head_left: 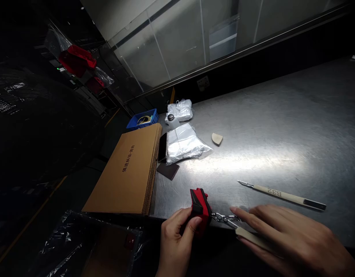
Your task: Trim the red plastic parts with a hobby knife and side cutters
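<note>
"Right hand (304,238) has what?"

"Cutters (252,237), fingers curled round them. Left hand (177,234) pinches the red and black piece (204,209) by the near edge of the bench (281,115)."

"What could go wrong?"

"If the cutters slip, they could nip a finger."

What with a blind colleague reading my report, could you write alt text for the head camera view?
The left hand holds a red-and-black part by a metal table; the right hand holds a pale-handled tool, its metal end at the part. A knife lies beyond; cardboard, plastic bags and a blue bin are to the left.
</note>
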A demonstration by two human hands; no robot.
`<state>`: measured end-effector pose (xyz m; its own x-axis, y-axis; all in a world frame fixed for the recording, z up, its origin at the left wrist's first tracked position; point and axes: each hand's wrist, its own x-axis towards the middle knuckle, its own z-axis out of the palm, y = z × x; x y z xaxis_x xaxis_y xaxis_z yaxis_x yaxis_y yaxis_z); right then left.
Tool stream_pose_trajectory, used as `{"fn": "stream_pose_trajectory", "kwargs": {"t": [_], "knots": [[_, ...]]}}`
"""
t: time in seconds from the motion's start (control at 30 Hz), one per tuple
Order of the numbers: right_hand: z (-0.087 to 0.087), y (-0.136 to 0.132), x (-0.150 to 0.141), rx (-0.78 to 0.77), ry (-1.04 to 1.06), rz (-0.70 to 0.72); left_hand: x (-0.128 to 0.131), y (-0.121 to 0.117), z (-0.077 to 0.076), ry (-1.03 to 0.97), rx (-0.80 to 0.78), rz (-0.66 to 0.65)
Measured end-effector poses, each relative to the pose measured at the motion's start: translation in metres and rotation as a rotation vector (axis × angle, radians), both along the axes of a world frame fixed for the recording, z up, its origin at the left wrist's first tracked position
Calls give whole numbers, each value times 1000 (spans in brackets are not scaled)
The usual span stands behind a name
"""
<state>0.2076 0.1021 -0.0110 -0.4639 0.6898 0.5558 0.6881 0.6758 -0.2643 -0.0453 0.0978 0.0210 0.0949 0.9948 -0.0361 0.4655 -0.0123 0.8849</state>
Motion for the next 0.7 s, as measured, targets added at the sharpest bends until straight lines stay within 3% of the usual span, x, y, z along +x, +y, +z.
{"fn": "stream_pose_trajectory", "kwargs": {"t": [0.33,0.43,0.5,0.6,0.7], "knots": [[-7,1,7,-23,56,-73,2,0,-5,-55,9,41],[-20,20,11,-27,31,-182,2,0,-4,-60,15,72],[-32,38,7,-110,7,-235,2,-1,-5,-79,18,83],[-49,65,-9,-213,30,-246,-2,-2,-9,-111,64,41],[-55,79,-24,-218,103,-202,-6,-2,-13,-160,161,-29]]}}
